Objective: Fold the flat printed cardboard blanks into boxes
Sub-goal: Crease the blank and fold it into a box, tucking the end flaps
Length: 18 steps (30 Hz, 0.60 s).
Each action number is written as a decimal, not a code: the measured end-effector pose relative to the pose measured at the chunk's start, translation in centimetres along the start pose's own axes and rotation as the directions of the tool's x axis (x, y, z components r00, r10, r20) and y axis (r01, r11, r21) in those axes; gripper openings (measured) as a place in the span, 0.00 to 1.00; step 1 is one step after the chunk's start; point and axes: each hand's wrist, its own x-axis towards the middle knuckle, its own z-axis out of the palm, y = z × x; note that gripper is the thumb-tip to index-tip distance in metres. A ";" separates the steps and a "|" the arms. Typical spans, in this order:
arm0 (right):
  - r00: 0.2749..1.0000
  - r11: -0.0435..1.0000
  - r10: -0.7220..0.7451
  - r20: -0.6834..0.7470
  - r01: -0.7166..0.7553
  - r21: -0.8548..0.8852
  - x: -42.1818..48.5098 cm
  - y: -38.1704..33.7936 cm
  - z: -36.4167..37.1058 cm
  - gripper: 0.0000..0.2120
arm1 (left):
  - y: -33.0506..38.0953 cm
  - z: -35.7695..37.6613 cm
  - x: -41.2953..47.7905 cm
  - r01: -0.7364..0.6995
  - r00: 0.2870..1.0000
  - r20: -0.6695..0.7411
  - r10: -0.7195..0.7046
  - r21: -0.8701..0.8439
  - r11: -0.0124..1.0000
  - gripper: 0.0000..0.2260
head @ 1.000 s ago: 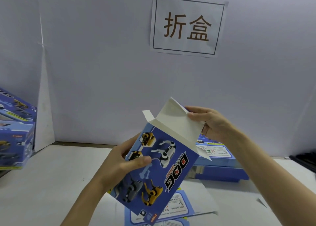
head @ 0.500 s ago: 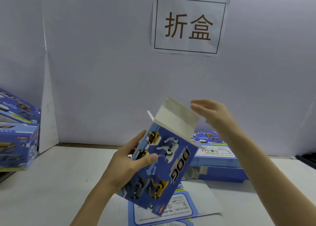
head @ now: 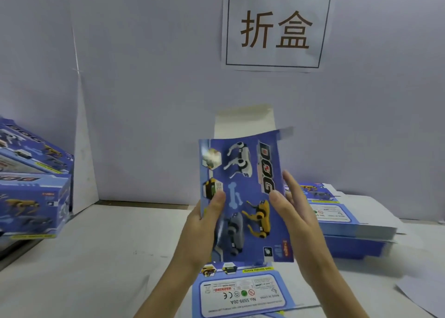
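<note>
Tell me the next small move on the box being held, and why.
Probably lift the right hand to the white top flap and fold it down over the printed box. The flap stands upright above the box, the left hand grips its left edge, and the right hand's fingers lie straight at the right edge.

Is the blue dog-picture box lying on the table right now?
No, the blue box is held up above the table, gripped by the left hand with the right hand against its right edge.
</note>
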 end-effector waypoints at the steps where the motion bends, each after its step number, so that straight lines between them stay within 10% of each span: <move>1: 1.000 1.000 0.024 0.011 -0.024 0.009 0.0 0.0 -0.2 0.34 | 0.1 -0.1 0.0 -0.031 0.998 -0.062 0.034 0.037 0.999 0.28; 12: 0.987 0.990 0.053 0.153 -0.031 -0.141 -0.4 0.7 -0.2 0.48 | 0.6 -1.1 0.1 -0.162 0.979 -0.096 0.179 0.165 0.973 0.18; 18: 0.979 0.994 0.047 0.199 -0.025 -0.111 -0.4 0.8 -0.2 0.36 | 0.6 -1.5 0.2 -0.103 0.994 0.053 0.097 0.121 0.987 0.22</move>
